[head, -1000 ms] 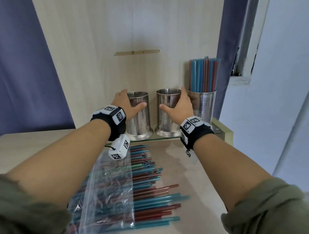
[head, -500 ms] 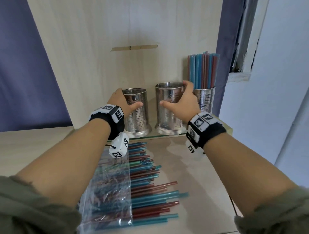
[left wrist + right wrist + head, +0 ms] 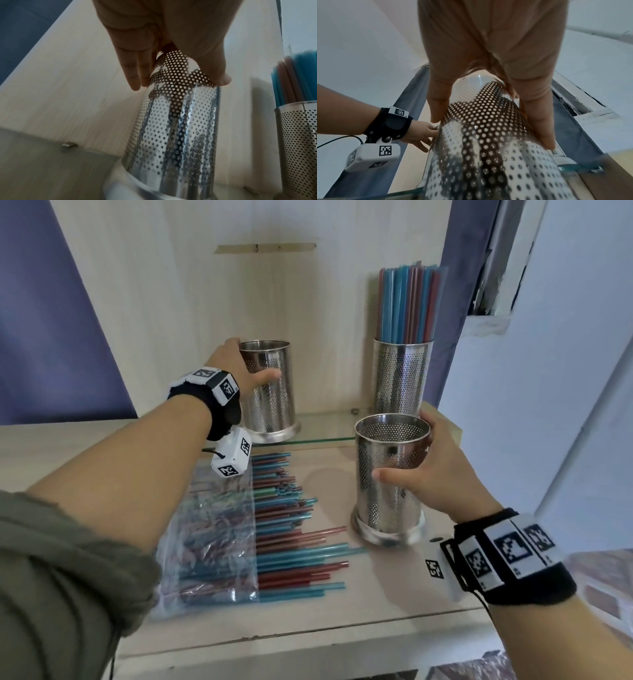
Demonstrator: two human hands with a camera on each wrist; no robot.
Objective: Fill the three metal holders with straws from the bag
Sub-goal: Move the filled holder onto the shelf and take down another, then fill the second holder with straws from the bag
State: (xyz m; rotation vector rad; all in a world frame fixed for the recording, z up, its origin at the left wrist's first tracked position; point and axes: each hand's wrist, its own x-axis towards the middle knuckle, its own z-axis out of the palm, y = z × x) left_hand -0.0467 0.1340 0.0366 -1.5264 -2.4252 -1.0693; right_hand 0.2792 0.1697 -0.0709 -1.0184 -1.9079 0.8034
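Three perforated metal holders are in view. My left hand (image 3: 239, 368) grips the empty left holder (image 3: 269, 392) (image 3: 173, 128) near its rim, on the glass shelf (image 3: 325, 422) at the back. My right hand (image 3: 431, 470) grips a second empty holder (image 3: 388, 484) (image 3: 488, 148), which stands on the wooden table by the straws. The third holder (image 3: 400, 374) (image 3: 298, 142), full of blue and red straws, stands at the back right. A clear bag (image 3: 212, 535) lies on the table with loose blue and red straws (image 3: 291, 529) sticking out of its open end.
A wooden back panel (image 3: 274, 289) rises behind the shelf. The table's front edge (image 3: 308, 642) runs below the bag. A white wall (image 3: 548, 371) and a window frame stand to the right, a blue wall to the left.
My right hand has carried the middle holder off the glass shelf, toward me, and down onto the table next to the straws. My left hand stays on the left holder.
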